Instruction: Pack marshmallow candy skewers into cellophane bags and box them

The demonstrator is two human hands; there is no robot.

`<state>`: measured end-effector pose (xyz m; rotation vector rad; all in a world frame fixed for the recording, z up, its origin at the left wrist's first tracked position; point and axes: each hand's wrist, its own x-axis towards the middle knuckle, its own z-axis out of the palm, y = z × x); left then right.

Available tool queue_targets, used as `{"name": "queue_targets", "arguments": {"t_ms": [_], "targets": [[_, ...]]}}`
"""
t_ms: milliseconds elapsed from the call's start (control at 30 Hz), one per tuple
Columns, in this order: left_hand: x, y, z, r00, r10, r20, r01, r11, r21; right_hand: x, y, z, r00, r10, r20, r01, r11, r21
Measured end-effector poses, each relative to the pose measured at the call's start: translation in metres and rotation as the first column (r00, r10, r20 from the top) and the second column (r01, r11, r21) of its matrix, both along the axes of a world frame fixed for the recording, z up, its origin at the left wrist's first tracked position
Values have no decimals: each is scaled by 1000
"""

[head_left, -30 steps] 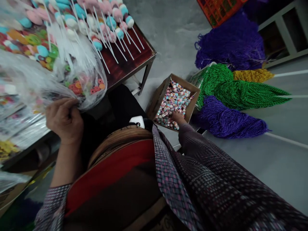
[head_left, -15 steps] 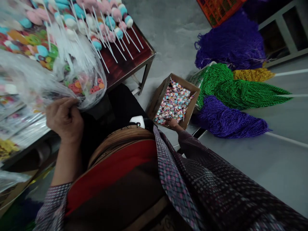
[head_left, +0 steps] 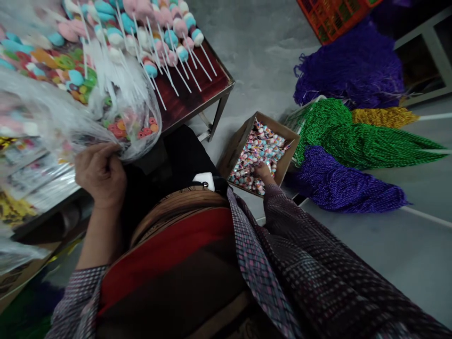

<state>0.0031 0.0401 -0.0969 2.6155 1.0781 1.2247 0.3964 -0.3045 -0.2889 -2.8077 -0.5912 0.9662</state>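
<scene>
My left hand [head_left: 100, 176] is closed, its fingers pinching the edge of a clear plastic bag [head_left: 141, 141] at the table's near side. Coloured ring-shaped gummy candies [head_left: 123, 129] show through the plastic. Beyond the bag lie pink, blue and white marshmallow sticks [head_left: 169, 42] on white stems. On the right, my right hand [head_left: 263, 172] reaches down into a cardboard box [head_left: 233, 146] on the floor, among many small wrapped candies on sticks [head_left: 264, 141]. Its fingers are partly hidden among them, so what it grips cannot be made out.
A dark red table [head_left: 197, 96] stands ahead on the left. Right of the box hang or lie green bead strands [head_left: 360, 141], purple bead strands [head_left: 349, 183] and gold ones [head_left: 384, 116]. An orange crate [head_left: 335, 19] stands at the back.
My right hand has moved from the box's near edge farther in over the candies. My left hand keeps its hold on the plastic bag. The whole view has shifted slightly.
</scene>
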Motion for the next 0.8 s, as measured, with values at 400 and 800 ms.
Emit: {"name": "queue_targets", "arguments": {"t_ms": [400, 800], "targets": [[1, -2, 3, 999, -48, 1, 48, 998, 36, -53, 18, 22, 910, 371, -188, -413, 854, -315], [2, -5, 6, 999, -19, -42, 21, 999, 45, 13, 99, 2, 981, 191, 15, -184, 960, -209]]}}
